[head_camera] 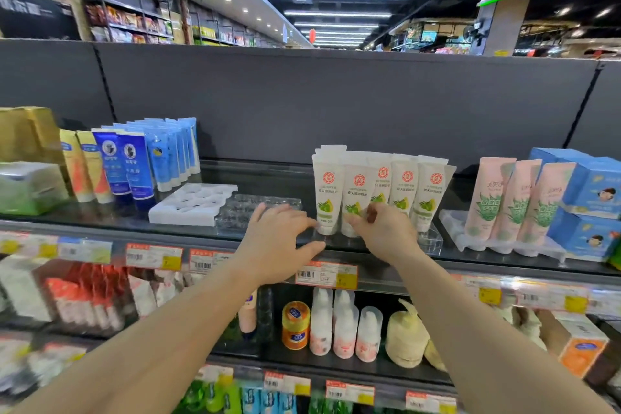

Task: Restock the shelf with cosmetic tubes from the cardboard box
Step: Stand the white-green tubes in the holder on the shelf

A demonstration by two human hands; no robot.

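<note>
Centre of frame, top shelf [369, 257]: a row of white cosmetic tubes [379, 191] stands upright, caps down, long axes vertical, in a clear tray [428, 240]. The right hand [383, 232] is nearer, its fingertips curled at the base of the second tube from the left; whether it pinches the tube cannot be told. The left hand [277, 242], fingers extended and loosely spread, touches the leftmost tube's base from the left. Tubes: white, red round emblem, green fruit motif. The cardboard box is not in view.
</note>
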